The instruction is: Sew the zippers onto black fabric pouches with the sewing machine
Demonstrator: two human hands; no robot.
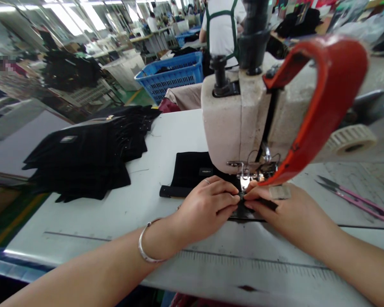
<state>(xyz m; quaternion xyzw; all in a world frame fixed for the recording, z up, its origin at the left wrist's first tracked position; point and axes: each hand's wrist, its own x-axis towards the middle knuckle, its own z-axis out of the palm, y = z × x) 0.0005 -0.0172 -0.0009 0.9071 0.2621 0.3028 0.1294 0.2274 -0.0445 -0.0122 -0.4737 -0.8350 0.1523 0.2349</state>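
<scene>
A black fabric piece (192, 170) with a small label lies on the white sewing table (115, 213) under the head of a beige sewing machine (240, 123). My left hand (208, 207) rests on the fabric's near edge, fingers pressed together at the needle area. Facing it, my right hand (284, 209) pinches the same black fabric just below the presser foot (245, 179). The fingertips of both hands nearly meet. A silver bangle circles my left wrist.
A stack of black garments (89, 157) lies at the table's left. Pink-handled scissors (355, 198) lie at the right. A red guard (326, 102) arches over the machine. Behind stand a blue plastic crate (176, 74) and a person in white with green straps (222, 25).
</scene>
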